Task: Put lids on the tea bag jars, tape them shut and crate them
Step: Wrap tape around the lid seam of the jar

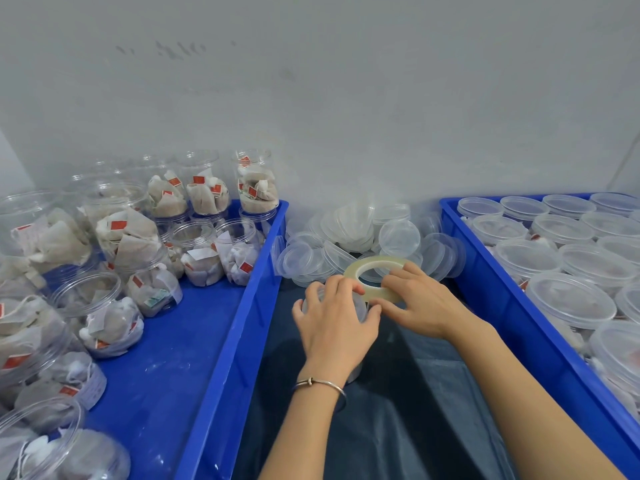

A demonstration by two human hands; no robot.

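A small packing workroom is indicated rather than a home. Two blue plastic crates (263, 271) (512, 306) are set against a bare, scuffed grey wall (346, 98). The left crate is filled with many identical clear jars of tea bags (204, 251), still unlidded; the right crate is packed with lidded jars (568, 299). Between them a heap of loose clear lids (349, 230) is piled, a sign of batch work.

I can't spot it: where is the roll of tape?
In the head view, centre: the tape roll is held by the right hand, just before the lid pile.
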